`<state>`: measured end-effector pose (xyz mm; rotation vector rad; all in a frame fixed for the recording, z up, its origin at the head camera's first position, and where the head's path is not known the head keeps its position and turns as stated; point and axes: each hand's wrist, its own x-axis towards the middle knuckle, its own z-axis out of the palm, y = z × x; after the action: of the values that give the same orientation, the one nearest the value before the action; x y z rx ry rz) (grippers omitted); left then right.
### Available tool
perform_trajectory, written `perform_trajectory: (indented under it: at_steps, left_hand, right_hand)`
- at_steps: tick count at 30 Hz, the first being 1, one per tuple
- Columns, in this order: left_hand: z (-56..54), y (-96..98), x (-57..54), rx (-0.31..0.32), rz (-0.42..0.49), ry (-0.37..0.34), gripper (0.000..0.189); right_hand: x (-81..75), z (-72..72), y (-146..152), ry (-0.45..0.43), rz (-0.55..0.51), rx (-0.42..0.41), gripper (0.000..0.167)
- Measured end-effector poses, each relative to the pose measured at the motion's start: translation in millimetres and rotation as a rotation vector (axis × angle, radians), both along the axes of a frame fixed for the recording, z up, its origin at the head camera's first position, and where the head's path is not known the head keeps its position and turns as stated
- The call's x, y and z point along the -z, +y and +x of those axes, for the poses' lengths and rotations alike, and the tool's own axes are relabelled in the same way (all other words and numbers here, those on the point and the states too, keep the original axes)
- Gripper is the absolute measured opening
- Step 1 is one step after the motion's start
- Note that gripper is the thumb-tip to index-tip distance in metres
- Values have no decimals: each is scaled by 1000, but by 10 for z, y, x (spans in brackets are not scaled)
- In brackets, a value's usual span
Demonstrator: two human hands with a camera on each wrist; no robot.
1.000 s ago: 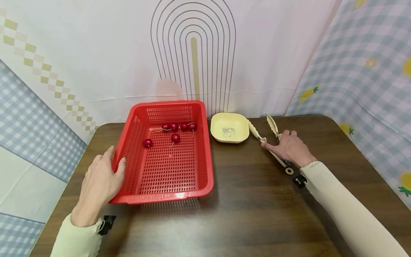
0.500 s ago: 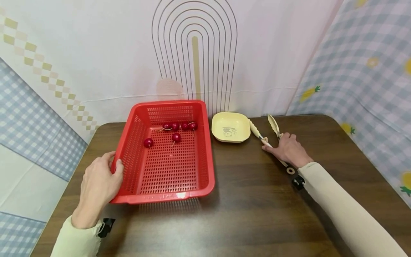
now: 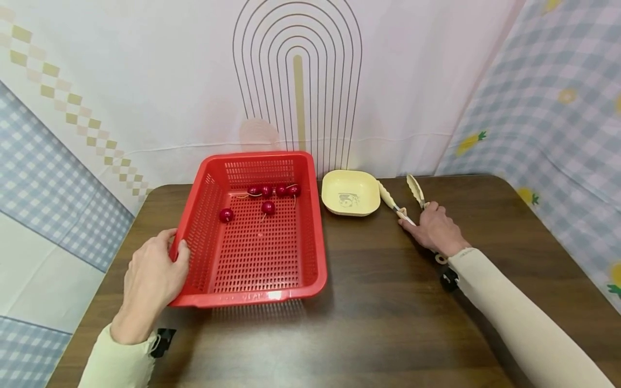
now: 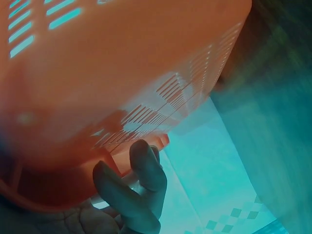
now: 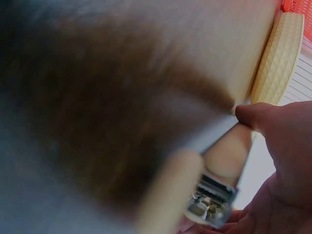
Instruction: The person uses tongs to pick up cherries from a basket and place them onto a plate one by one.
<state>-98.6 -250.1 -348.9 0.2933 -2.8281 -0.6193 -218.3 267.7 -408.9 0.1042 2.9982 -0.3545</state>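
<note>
Right hand (image 3: 435, 230), thumb and fingers parted, gripped spread tongs (image 3: 390, 199). Tongs' long axis ran near-right to far-left, left tip just beside yellow dish (image 3: 350, 187). Cherries (image 3: 268, 207) lay well left of right hand, inside red basket (image 3: 318, 253); left hand (image 3: 154, 272), nearer them, gripped basket's left rim.

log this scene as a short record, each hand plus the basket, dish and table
left hand: holds the red basket by its left side
right hand: holds tongs, their cream tips apart
basket contents: six cherries
yellow dish: right of the basket, holding nothing
table: brown, wood-grained
</note>
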Motion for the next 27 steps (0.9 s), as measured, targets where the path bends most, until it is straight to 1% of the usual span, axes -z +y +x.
perform_trajectory:
  at_steps: [3, 8, 12, 17, 21, 25, 27]
  left_hand:
    - [-3, 2, -4, 2, -2, 0, 46]
    - [-6, 9, -6, 4, -4, 3, 46]
    - [-7, 11, -10, 10, -6, 9, 46]
    - [-7, 10, -12, 13, -10, 13, 46]
    - [-3, 8, -6, 10, -10, 7, 46]
    - [6, 3, -1, 5, -10, -4, 46]
    - [10, 0, 0, 6, -12, -7, 46]
  right_hand:
    - [1, 15, -6, 24, 4, -7, 81]
    - [12, 46, -4, 93, 6, -28, 80]
    - [19, 59, 3, 138, 7, -26, 78]
    - [16, 43, 13, 172, 18, -4, 76]
    - [15, 39, 16, 183, 27, 2, 78]
    - [19, 54, 15, 225, 41, -28, 77]
    - [27, 68, 12, 284, 57, -59, 73]
